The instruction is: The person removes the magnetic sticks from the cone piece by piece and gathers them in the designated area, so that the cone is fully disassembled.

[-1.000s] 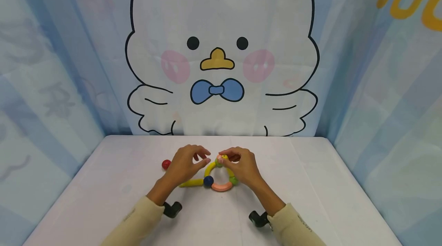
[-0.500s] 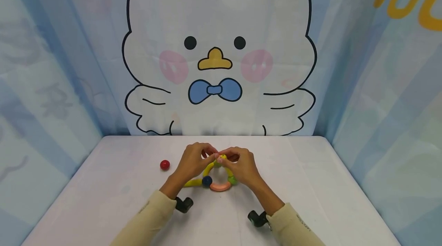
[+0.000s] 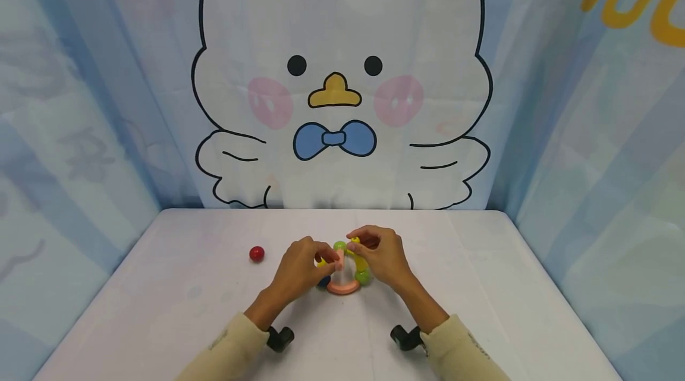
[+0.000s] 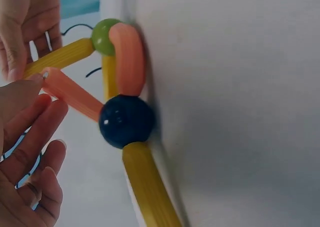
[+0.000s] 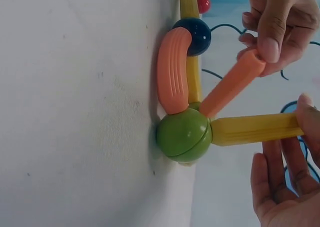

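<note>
My left hand [image 3: 306,268] pinches the top end of a pink magnetic rod [image 5: 232,84] between thumb and index finger. That rod slants over the ring, its lower end near the far green ball [image 3: 339,245]. With thumb and fingertips my right hand [image 3: 381,253] pinches the upper end of a yellow magnetic rod [image 5: 255,129], which rises from the near green ball [image 5: 182,134]. On the table the ring also has a curved pink rod [image 3: 343,288], yellow rods and a dark blue ball [image 4: 126,122]. Another yellow rod [image 4: 150,182] runs out from the blue ball.
A loose red ball [image 3: 257,254] lies on the white table [image 3: 134,309], left of the hands. Behind the table hangs a curtain [image 3: 342,24] printed with a cartoon bird. Black wrist cameras [image 3: 280,339] sit under both sleeves.
My left hand came in to the pink rod at the ring's far side, took hold of its top and drew it nearer. The right hand shifted slightly right with the yellow rod.
</note>
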`<state>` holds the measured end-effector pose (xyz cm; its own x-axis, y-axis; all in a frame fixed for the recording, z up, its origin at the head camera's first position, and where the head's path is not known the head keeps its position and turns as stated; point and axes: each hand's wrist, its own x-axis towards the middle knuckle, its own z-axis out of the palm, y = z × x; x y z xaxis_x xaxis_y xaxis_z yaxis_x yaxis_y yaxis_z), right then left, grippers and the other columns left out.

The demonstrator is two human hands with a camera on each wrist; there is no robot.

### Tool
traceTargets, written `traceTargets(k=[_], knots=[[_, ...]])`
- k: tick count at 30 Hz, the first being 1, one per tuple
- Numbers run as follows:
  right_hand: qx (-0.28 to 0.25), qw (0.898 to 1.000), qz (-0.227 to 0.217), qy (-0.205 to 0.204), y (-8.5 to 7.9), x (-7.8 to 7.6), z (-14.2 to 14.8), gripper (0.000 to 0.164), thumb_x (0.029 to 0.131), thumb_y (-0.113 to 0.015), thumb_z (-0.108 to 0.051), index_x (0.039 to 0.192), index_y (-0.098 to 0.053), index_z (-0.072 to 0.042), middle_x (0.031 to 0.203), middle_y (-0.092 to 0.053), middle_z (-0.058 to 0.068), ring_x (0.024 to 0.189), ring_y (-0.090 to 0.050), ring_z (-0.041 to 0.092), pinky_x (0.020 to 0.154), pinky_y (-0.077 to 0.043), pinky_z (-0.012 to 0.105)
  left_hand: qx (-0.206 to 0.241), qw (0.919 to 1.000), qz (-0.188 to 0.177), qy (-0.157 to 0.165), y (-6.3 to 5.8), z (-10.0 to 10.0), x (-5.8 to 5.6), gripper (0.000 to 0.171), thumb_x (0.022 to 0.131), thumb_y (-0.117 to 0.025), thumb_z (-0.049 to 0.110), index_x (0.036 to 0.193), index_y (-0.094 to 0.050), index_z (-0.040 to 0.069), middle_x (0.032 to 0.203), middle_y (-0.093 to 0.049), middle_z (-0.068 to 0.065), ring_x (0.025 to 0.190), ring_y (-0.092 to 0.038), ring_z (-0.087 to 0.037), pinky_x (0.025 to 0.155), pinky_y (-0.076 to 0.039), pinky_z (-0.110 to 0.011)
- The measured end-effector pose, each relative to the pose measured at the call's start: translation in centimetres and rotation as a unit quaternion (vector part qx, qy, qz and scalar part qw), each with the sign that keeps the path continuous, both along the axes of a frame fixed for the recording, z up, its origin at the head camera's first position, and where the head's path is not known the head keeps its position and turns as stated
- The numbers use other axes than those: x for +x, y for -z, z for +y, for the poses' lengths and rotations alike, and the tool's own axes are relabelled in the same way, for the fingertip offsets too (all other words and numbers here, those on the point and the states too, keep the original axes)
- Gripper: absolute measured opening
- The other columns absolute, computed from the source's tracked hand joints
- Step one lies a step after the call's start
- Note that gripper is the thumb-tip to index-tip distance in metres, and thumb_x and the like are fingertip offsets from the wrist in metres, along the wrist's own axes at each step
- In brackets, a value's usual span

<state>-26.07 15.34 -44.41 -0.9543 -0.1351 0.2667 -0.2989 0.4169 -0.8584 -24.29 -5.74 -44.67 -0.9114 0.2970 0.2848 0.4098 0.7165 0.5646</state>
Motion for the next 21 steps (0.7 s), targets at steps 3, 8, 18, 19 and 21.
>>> traceTargets(k=[3,8,18,19,21], knots=[[-0.002,1.0,-0.008,0.004,0.0,0.0,0.3,0.017,0.09,-0.085,-0.017,0.107,-0.083,-0.017,0.099,-0.079,-0.001,0.089,-0.071,0.012,0.081,-0.058,0.021,-0.02,0.9996,0.012,0.015,0.6,0.1,0.3,0.01,0.086,-0.09,0.026,0.091,-0.082,0.022,0.082,-0.075,0.012,0.082,-0.059,-0.012,0.072,-0.046,-0.024],[-0.002,1.0,-0.017,0.009,0.1,0.0,0.6,0.016,0.09,-0.085,-0.018,0.106,-0.082,-0.019,0.102,-0.08,-0.002,0.091,-0.071,0.013,0.084,-0.057,0.021,-0.05,0.9979,0.001,0.041,1.2,0.4,0.6,0.015,0.084,-0.092,0.027,0.092,-0.082,0.019,0.082,-0.075,0.012,0.079,-0.05,-0.007,0.068,-0.044,-0.022],[-0.016,0.999,-0.035,0.02,0.1,0.3,2.1,0.014,0.093,-0.082,-0.018,0.106,-0.081,-0.021,0.102,-0.078,0.001,0.092,-0.072,0.015,0.083,-0.058,0.021,-0.076,0.9962,-0.005,0.043,1.5,0.6,0.7,0.015,0.084,-0.092,0.027,0.092,-0.082,0.019,0.082,-0.072,0.012,0.08,-0.048,-0.006,0.07,-0.045,-0.022],[-0.02,0.999,-0.036,0.018,0.1,0.3,2.4,0.014,0.093,-0.082,-0.017,0.107,-0.081,-0.02,0.103,-0.079,0.002,0.093,-0.072,0.016,0.084,-0.058,0.021,-0.075,0.9962,-0.005,0.043,1.4,0.6,0.7,0.015,0.084,-0.092,0.027,0.092,-0.082,0.019,0.082,-0.072,0.012,0.08,-0.048,-0.006,0.07,-0.045,-0.022],[-0.03,0.999,-0.04,0.014,0.2,0.4,3.1,0.016,0.093,-0.082,-0.016,0.108,-0.08,-0.015,0.106,-0.079,0.005,0.095,-0.074,0.017,0.085,-0.059,0.021,-0.076,0.9962,-0.003,0.044,1.4,0.6,0.7,0.015,0.084,-0.092,0.027,0.092,-0.081,0.019,0.082,-0.072,0.012,0.08,-0.048,-0.006,0.07,-0.045,-0.022]])
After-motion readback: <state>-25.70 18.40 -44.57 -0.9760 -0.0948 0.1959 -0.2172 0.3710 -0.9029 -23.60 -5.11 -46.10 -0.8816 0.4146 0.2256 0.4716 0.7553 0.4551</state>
